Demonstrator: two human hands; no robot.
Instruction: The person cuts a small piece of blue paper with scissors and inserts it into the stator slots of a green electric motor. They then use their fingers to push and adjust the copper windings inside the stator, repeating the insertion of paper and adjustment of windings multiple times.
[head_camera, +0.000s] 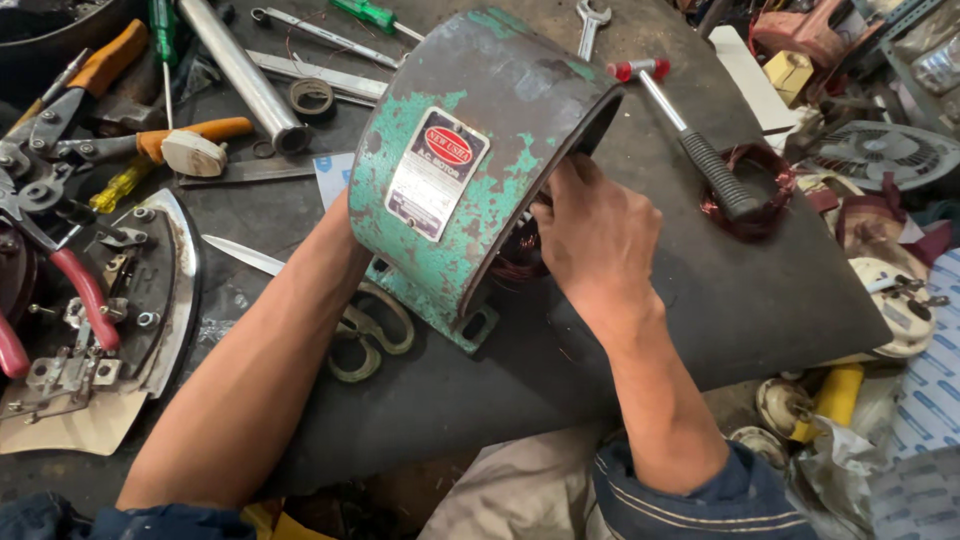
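A worn green-painted motor housing (480, 120) with a red and white label plate (437, 172) stands tilted on a black rubber mat (760, 300). My right hand (600, 235) is at its open end, thumb along the rim and fingers curled inside on the reddish copper winding (520, 262). My left forearm (290, 320) reaches to the housing's left side. The left hand itself is hidden behind the housing.
A hammer (690, 140) lies on a loose copper coil (760, 195) to the right. Scissors (365, 335) lie under the housing's foot. To the left are an opened clothes iron (110, 300), red-handled pliers (85, 290), a metal tube (245, 75) and screwdrivers. Fan parts (880, 150) crowd the right edge.
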